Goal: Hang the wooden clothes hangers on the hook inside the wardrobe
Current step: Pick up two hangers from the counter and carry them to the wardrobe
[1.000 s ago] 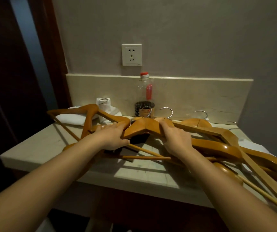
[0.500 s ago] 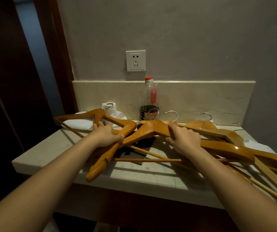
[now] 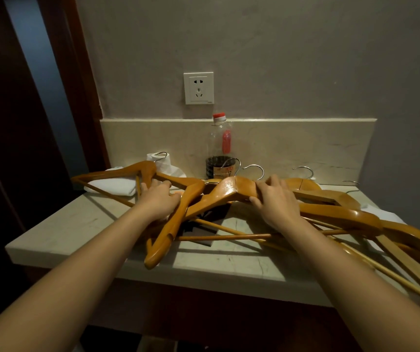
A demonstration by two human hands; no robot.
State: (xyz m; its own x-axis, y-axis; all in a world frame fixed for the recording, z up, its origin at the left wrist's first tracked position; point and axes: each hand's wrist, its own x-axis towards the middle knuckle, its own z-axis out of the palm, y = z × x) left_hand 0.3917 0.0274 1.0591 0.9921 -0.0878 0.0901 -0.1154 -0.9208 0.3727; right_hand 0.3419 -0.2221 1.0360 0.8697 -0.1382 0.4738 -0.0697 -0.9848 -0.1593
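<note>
Glossy orange-brown wooden hangers [image 3: 229,191] w/ metal hooks lie piled on beige marble counter [image 3: 77,229]; 5 hooks countable. L hand [image 3: 162,200] curls round leftmost hanger's arm; R hand [image 3: 277,203] grips middle hanger's shoulder. 1 clear red-capped bottle [image 3: 220,143], label unreadable. 1 white wall socket [image 3: 198,88].

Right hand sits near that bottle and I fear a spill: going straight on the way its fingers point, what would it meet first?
Probably a metal hook just past the wooden hanger that the right hand grips. The bottle stands farther along that line, though depth is unclear.
</note>
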